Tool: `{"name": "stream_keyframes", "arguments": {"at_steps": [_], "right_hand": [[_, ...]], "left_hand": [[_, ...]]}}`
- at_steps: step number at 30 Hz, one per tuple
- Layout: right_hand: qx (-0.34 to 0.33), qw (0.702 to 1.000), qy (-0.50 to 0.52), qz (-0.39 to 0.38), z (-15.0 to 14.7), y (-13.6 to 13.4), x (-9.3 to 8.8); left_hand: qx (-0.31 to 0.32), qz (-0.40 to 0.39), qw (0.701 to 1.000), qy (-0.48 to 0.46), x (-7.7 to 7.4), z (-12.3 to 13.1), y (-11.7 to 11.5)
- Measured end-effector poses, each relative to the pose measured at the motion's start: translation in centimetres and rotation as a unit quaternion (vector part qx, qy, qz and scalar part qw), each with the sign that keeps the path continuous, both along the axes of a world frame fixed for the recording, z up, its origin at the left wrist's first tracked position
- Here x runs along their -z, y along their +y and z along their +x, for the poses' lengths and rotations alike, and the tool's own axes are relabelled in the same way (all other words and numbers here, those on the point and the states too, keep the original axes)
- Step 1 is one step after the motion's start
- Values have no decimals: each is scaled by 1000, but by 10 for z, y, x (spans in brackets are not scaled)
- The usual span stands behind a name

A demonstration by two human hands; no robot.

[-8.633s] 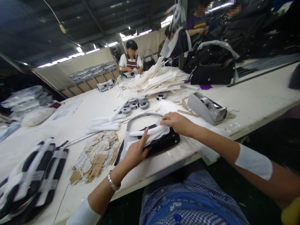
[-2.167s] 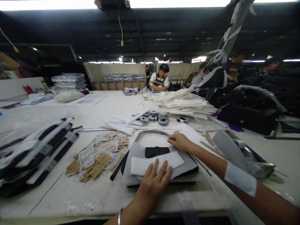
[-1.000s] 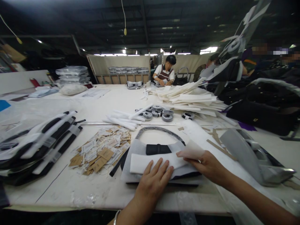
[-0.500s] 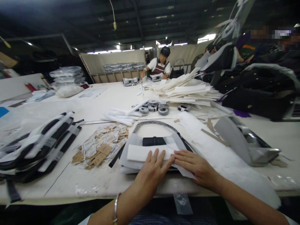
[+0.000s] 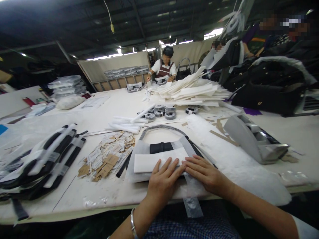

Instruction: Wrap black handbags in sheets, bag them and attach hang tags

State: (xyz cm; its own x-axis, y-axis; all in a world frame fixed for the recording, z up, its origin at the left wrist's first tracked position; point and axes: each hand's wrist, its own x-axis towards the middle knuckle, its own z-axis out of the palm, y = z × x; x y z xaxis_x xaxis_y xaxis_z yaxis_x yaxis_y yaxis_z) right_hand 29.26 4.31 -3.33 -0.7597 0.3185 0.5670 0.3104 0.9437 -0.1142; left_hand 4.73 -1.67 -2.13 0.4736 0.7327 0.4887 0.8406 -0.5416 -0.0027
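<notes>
A black handbag [image 5: 161,147] wrapped in grey-white paper lies flat near the table's front edge, its curved handle [image 5: 159,128] pointing away from me. A folded white foam strip [image 5: 147,162] lies across it. My left hand [image 5: 163,182] rests flat on the strip and wrapping, fingers spread. My right hand [image 5: 206,174] lies flat beside it on the bag's lower right corner, fingers stretched out and touching the left hand's fingertips. Neither hand holds anything.
A heap of paper tags [image 5: 107,157] lies left of the bag, wrapped black bags [image 5: 42,159] further left. A grey tape dispenser [image 5: 254,139] stands at right, tape rolls [image 5: 160,113] and white foam sheets [image 5: 191,91] behind. A person [image 5: 163,68] sits at the far end.
My right hand brought a sheet of wrapping over from the right side of the bag and pressed it down flat beside my left hand. The left hand stayed on the strip.
</notes>
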Motion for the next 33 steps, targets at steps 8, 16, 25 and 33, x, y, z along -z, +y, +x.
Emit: {"name": "stream_keyframes", "arguments": {"at_steps": [8,16,25,33], "right_hand": [[-46,971,-37,-230,22,-9,-51],[42,964,79,-251,12,-2,-31],[100,979,164,-62,-14,-15,-7],[120,988,97,-23,-18,-14,-6]], "left_hand": [[7,-15,1000,-8,-2,-2,1],[10,-43,999,-20,-6,-2,-1],[-28,-85,986,-141,-22,15,-5],[-64,-31,980,-186,-5,28,2]]}}
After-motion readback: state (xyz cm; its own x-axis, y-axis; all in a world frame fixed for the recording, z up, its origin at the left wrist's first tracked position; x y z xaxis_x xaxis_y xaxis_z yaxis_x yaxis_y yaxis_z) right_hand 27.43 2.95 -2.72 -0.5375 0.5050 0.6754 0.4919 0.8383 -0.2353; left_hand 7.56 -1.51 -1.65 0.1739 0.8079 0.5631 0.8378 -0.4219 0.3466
